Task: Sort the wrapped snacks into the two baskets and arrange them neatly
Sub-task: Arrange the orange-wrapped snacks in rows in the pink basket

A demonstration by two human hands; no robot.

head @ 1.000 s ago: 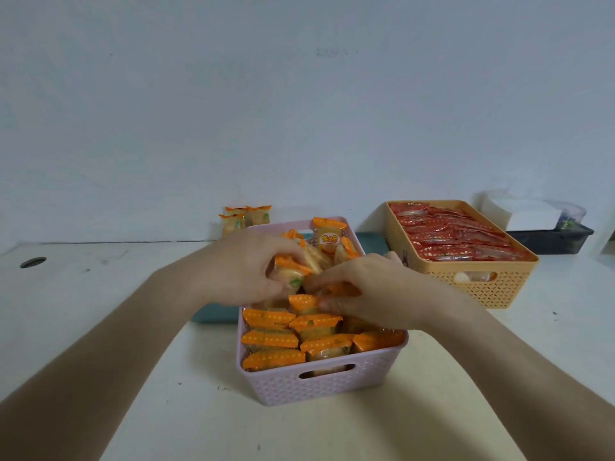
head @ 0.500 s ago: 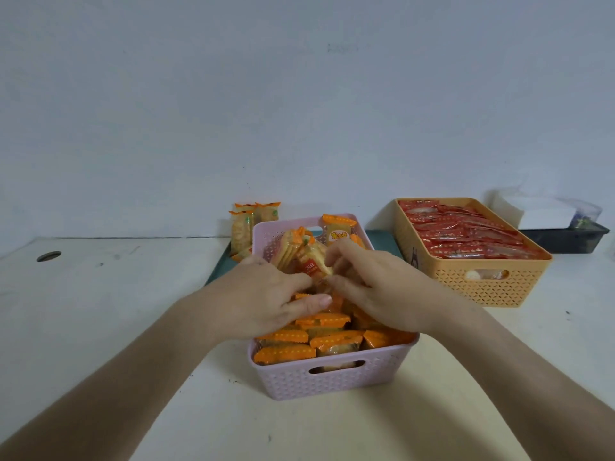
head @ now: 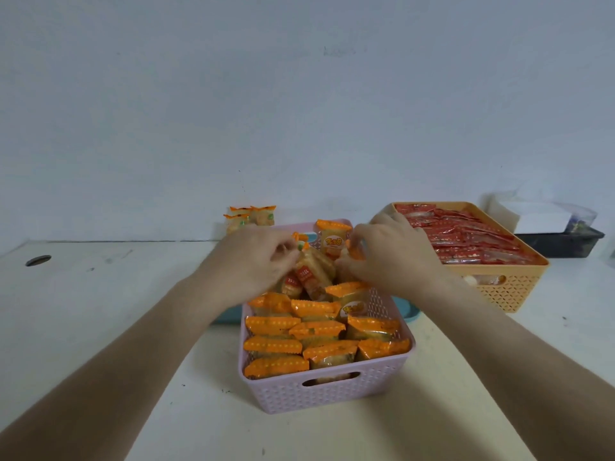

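A pink basket [head: 332, 392] of latticed plastic was shown on a white table [head: 100, 311], its near half filled with tidy rows of orange snack packs [head: 273, 344], their crimped, saw-toothed seams turned upward. At its far end the left hand [head: 256, 261] was curled round a tilted bunch of loose packs [head: 311, 274]. The fingers of the right hand [head: 392, 254] were bent in a pinch on the orange seam of another pack just beside them. The step in hand was judged to be the standing of these last packs into a further row. It would be done best if the bunch were pressed together, lowered upright against the finished rows, and released only once propped (glossy film of this kind is likely to slide). To the right, an orange basket [head: 512, 291] of the same lattice was seen packed flat with red packets [head: 466, 241]. A few spare packs [head: 251, 217] stood behind the pink basket, not yet sorted.
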